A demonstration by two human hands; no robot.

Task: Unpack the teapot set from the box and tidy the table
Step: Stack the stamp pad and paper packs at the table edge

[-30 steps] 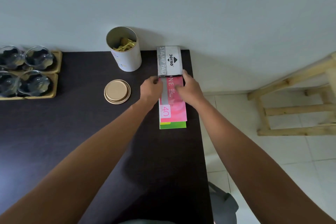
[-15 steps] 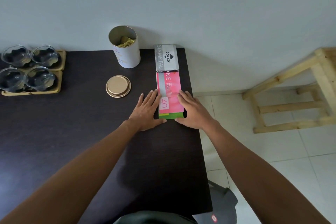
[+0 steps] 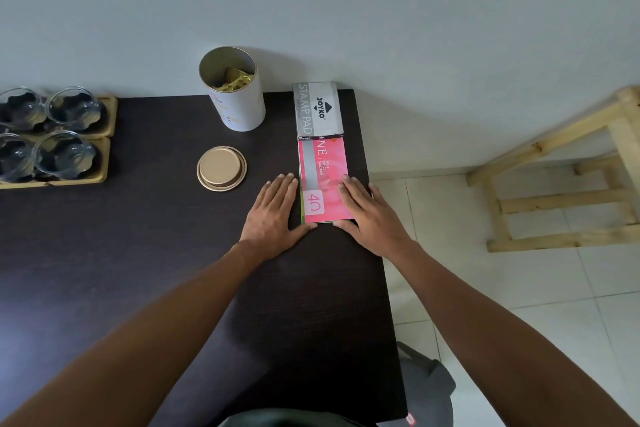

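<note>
A pink notebook [image 3: 323, 172] lies flat near the right edge of the dark table [image 3: 138, 253], stacked on a green one whose edge shows at its left side. A grey stamp pad box [image 3: 317, 109] stands at its far end against the wall. My left hand [image 3: 275, 211] rests flat on the table, fingers together, against the notebook's left edge. My right hand [image 3: 369, 211] lies flat over the notebook's right edge, thumb at its near corner. Several glass cups [image 3: 65, 111] sit on wooden trays [image 3: 104, 163] at the far left.
An open white canister [image 3: 235, 97] with gold packets inside stands by the wall. Its gold lid [image 3: 221, 168] lies on the table in front of it. A wooden stool [image 3: 561, 177] stands on the tiled floor to the right. A dark bag [image 3: 427, 388] sits below the table's corner.
Both hands slid back along the notebook stack from its far end to its near end. The green notebook's protruding near edge is now flush under the pink one.
</note>
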